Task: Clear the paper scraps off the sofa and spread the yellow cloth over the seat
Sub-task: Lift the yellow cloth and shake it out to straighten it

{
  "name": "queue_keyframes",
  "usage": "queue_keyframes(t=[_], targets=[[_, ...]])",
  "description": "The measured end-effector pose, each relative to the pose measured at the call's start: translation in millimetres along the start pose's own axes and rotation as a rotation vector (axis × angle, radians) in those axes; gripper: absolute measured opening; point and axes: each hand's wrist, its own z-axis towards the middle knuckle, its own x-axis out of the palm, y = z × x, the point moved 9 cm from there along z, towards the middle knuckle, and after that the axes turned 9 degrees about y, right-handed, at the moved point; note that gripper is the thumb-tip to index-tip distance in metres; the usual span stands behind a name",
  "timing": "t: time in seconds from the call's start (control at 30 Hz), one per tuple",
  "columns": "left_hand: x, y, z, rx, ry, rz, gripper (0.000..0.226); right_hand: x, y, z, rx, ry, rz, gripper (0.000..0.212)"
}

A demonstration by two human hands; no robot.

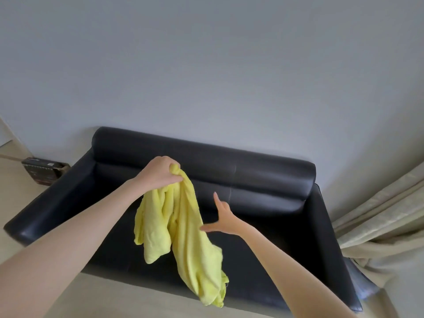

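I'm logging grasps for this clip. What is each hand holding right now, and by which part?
The left hand grips the yellow cloth by a bunched top end, the rest hanging. The right hand is open beside it, holding nothing.

no readable text, dark box [43, 169] by wall has print, too blurred

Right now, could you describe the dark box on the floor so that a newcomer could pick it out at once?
Start at the black leather sofa against the pale wall, then follow its armrest on the image's left back to the wall. There, on the light floor in the corner, lies the dark box. It is low, flat and oblong, unlike the soft yellow cloth or the beige curtain.
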Motion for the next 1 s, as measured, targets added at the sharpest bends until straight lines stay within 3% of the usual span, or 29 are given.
queue_keyframes(t=[0.07, 0.13, 0.2, 0.3, 0.47, 0.63, 0.73, 0.8, 0.87, 1.0], targets=[[4.5, -10.2, 4.0, 0.021, 0.051, 0.145, 0.033, -10.6, 63.5, 10.7, -0.230, -0.123, 0.108, 0.115], [3.4, -12.8, 4.9, 0.022, 0.041, 0.197, 0.035, -23.7, 105.7, 14.5, -0.372, -0.267, 0.157, 0.083], [-2.6, -11.8, 3.6, 0.015, 0.001, 0.211, 0.039, -34.6, 126.3, 13.1, -0.435, -0.440, 0.157, 0.043], [-15.4, -7.9, 0.0, -0.006, -0.060, 0.220, 0.043, -32.9, 124.5, 18.1, -0.423, -0.537, 0.157, 0.020], [-26.6, 0.5, -2.7, -0.068, -0.093, 0.222, 0.036, -8.7, 93.9, 37.7, -0.295, -0.467, 0.058, 0.018], [-48.4, 12.9, -9.0, -0.117, -0.182, 0.167, 0.030, 8.8, 29.8, 44.1, 0.020, -0.362, -0.138, 0.032], [-62.6, 18.9, -14.2, -0.131, -0.262, 0.117, 0.020, 11.3, -6.1, 35.4, 0.148, -0.292, -0.099, 0.020], [-75.8, 26.8, -18.0, -0.150, -0.352, 0.038, 0.025, 2.3, -26.0, 23.4, 0.186, -0.294, -0.023, 0.005], [-90.3, 34.3, -19.8, -0.165, -0.428, -0.046, 0.030, -19.6, -44.1, 5.0, 0.195, -0.382, 0.053, 0.014], [-86.5, 11.0, -4.2, -0.087, -0.307, -0.082, 0.033, -51.4, -32.4, -19.5, 0.084, -0.485, 0.214, 0.010]])
